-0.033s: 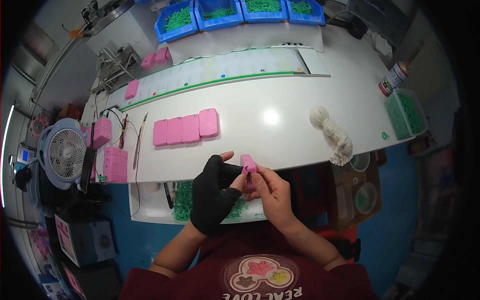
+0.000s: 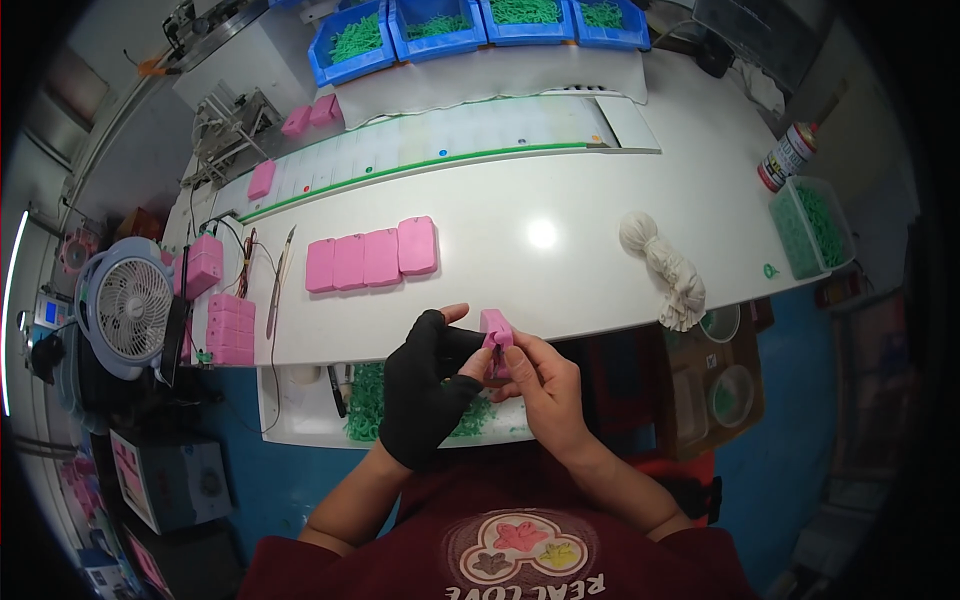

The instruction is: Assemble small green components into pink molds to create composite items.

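Gloved left hand [image 2: 425, 395], bare right hand [image 2: 545, 390], both hands closed around a small pink block [image 2: 496, 326]

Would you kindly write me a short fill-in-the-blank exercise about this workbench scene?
1. The left hand wears a fingerless glove coloured ____.
2. Both hands hold a small pink block; the right hand is ____.
3. The row of pink blocks on the white table counts ____ pieces.

Missing words: black; bare; four

Small pink block [image 2: 496, 326]: rounded rectangular piece, tilting upright, sitting between both hands just above the desk's [image 2: 560, 270] near edge.
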`<state>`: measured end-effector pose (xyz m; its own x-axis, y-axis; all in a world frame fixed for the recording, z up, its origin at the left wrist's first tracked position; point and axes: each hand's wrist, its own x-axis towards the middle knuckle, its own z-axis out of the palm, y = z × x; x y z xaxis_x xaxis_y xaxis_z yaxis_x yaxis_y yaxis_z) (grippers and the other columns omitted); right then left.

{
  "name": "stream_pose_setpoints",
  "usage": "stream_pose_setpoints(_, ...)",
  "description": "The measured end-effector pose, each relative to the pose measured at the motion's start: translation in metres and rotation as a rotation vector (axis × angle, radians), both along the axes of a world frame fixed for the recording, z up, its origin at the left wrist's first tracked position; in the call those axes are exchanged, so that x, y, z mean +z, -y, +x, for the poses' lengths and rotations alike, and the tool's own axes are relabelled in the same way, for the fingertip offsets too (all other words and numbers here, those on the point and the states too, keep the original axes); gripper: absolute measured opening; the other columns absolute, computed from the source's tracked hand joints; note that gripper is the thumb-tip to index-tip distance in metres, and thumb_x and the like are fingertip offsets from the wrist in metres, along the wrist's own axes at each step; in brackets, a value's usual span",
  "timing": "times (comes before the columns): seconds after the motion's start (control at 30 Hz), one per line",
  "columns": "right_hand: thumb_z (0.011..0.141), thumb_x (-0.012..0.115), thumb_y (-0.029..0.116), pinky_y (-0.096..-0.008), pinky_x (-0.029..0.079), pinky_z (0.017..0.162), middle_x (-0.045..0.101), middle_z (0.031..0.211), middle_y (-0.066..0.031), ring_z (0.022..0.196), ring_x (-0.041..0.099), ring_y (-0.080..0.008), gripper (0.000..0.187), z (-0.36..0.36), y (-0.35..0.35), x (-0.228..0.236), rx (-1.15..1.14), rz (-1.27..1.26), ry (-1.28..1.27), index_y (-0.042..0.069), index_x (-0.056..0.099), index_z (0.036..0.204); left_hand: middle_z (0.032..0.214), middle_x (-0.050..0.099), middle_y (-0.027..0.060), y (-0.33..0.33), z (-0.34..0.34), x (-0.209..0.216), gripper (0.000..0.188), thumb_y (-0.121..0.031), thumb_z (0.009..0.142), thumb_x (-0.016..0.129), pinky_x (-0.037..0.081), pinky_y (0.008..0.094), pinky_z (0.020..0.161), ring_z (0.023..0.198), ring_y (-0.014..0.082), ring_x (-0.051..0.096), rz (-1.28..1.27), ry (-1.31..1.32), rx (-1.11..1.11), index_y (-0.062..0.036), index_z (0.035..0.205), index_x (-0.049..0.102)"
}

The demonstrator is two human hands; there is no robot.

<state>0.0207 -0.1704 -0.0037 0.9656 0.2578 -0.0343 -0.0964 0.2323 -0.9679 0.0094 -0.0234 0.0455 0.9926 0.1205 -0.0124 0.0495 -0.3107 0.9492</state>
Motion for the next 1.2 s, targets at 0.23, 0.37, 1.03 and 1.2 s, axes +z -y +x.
stream_pose_setpoints(0.23, 0.102, 0.047, 0.02, -0.0268, 0.057, 0.065, 0.066, 0.091, -0.0091, 0.082, 0.065, -0.0124, 0.033, -0.004, -0.004, -0.001, -0.002, 0.026, -0.017, -0.006, 0.055, 0.121, 0.085, 0.069, 0.0101, -0.003, 0.001, -0.011, 0.04, -0.005, 0.085, 0.068, 0.053, 0.0269, 0.072, 0.077, 0.0137, 0.066, -0.003, 0.033, -0.012, 0.0032, 0.121, 0.053)
stream_pose_setpoints(0.37, 0.102, 0.048, 0.02, -0.0286, 0.057, 0.067, 0.065, 0.091, -0.01, 0.082, 0.065, -0.0127, 0.033, 0.0, -0.004, 0.006, 0.012, -0.037, 0.076, -0.006, 0.054, 0.122, 0.087, 0.065, 0.0101, -0.006, -0.002, -0.008, 0.042, -0.007, 0.083, 0.072, 0.054, 0.0287, 0.075, 0.08, 0.0152, 0.065, 0.015, 0.072, -0.047, 0.0021, 0.119, 0.053)
stream_pose_setpoints(1.03, 0.095, 0.061, 0.035, -0.0294, 0.049, 0.088, 0.063, 0.103, -0.0084, 0.101, 0.06, -0.0147, 0.043, 0.029, 0.022, 0.003, 0.415, 0.17, -0.267, -0.004, 0.056, 0.113, 0.098, 0.064, 0.0102, -0.032, 0.011, 0.001, 0.04, 0.001, 0.065, 0.076, 0.052, 0.0333, 0.078, 0.091, 0.0257, 0.065, 0.197, 0.309, -0.431, -0.0072, 0.103, 0.067)
stream_pose_setpoints(1.2, 0.096, 0.058, 0.036, -0.0394, 0.049, 0.097, 0.052, 0.124, -0.014, 0.117, 0.055, -0.0209, 0.059, 0.011, 0.001, 0.005, 0.292, 0.557, -0.45, -0.006, 0.038, 0.131, 0.097, 0.062, 0.0112, -0.014, 0.003, -0.01, 0.038, 0.003, 0.065, 0.073, 0.052, 0.0343, 0.076, 0.089, 0.0261, 0.064, 0.343, 0.46, -0.061, -0.0048, 0.102, 0.066)
